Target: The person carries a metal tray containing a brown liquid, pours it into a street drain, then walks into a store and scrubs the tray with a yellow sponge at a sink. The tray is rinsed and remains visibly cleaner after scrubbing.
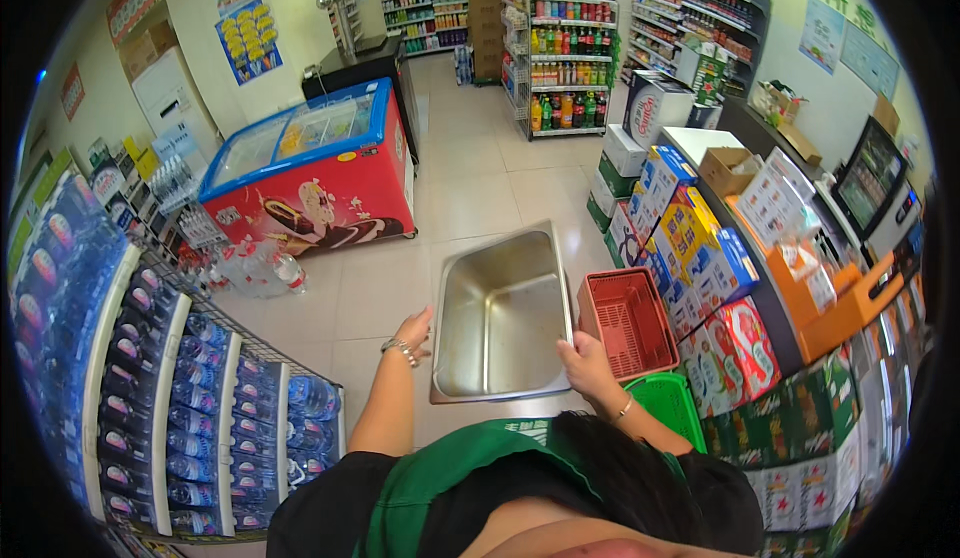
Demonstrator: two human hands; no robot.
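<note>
A deep rectangular stainless steel pan (502,325) is held in front of me, tilted so its hollow inside faces me. My right hand (589,363) grips its right rim, fingers folded over the edge. At the left side, my left hand (415,335) has its fingers spread next to the pan's wall; whether the fingertips touch the metal cannot be told. The pan looks empty, with some dull stains on its inner wall.
A red plastic basket (628,321) and a green one (667,404) stand right of the pan, beside stacked cartons (686,258). A red chest freezer (315,198) is ahead left, bottled-water shelves (225,408) near left, a drinks rack (570,59) farther ahead.
</note>
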